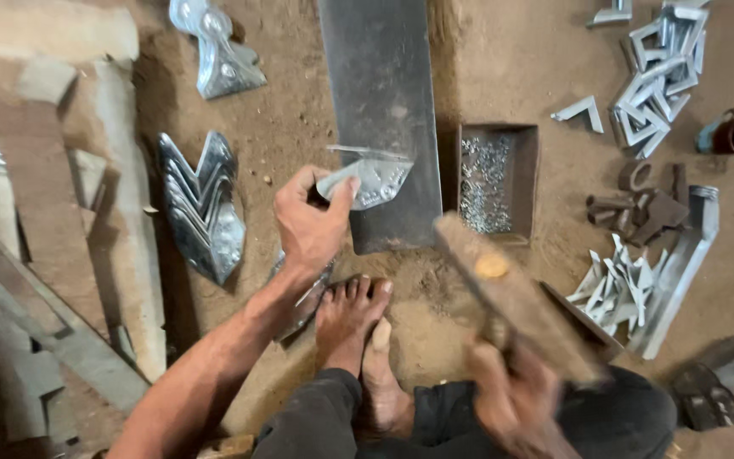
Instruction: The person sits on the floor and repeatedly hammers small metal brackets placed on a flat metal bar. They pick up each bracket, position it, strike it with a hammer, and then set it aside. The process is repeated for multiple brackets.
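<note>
- At the far left we see pale wooden planks point(53, 212) lying on the dirt floor point(511, 59).
- Next to them sits a stack of shiny pointed metal plates point(201, 204), and another shaped metal piece point(218, 55) lies near the top edge.
- Our left hand point(307, 225) pinches a small shiny metal piece point(371, 178) between thumb and fingers, holding it flat on the near end of a long dark steel bar point(381, 102).
- Below that hand our two bare feet point(358, 340) rest on the dirt, one crossed over the other, just in front of the bar's end.
- To the right of the bar stands a rusty open box point(528, 166) filled with small bright rivets or nails point(483, 183).
- Our right hand point(511, 399) is clenched around the handle of a hammer point(511, 297), raised and blurred above the ground.
- Farther right lie heaps of bright angle brackets point(660, 81), more cut pieces point(622, 285), dark rusty parts point(639, 208) and a dark mug point(728, 134).
</note>
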